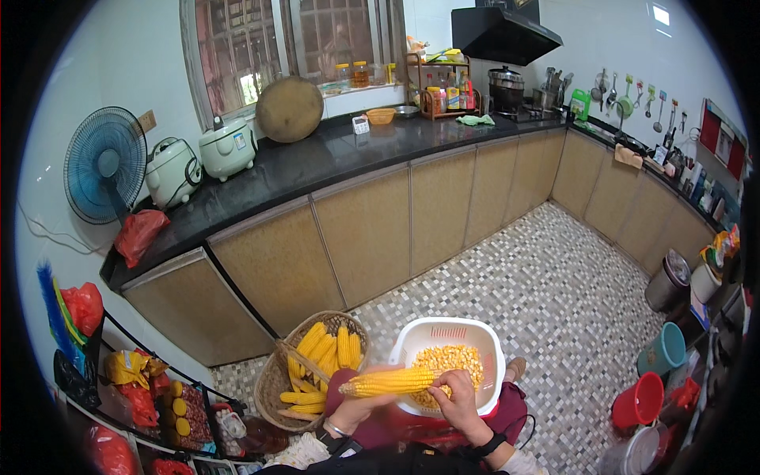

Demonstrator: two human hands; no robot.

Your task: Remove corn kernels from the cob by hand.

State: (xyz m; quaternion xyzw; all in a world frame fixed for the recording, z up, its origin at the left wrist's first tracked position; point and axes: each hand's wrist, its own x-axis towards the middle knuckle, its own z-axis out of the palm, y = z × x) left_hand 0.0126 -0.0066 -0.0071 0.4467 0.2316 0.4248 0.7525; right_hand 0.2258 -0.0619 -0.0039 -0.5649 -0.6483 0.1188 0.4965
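My left hand (367, 405) holds a yellow ear of corn (389, 382) level, its fingers wrapped around from below. At the cob's right end, the thumb and fingers of my right hand (458, 396) pinch the kernels. Beneath both hands is a white plastic basket (500, 356) with a slotted rim, resting over something red by my legs. Loose corn kernels (448, 358) cover much of its bottom. On the floor to the left, a woven basket (270, 380) with a handle contains several whole ears of corn (326, 350).
Cabinets (362, 237) under a black counter (332, 163) run along the far wall. Storage racks with bagged goods and jars (178, 409) stand close on my left. A red bucket (638, 401), a teal bucket (662, 348) and a bin (668, 279) line the right side.
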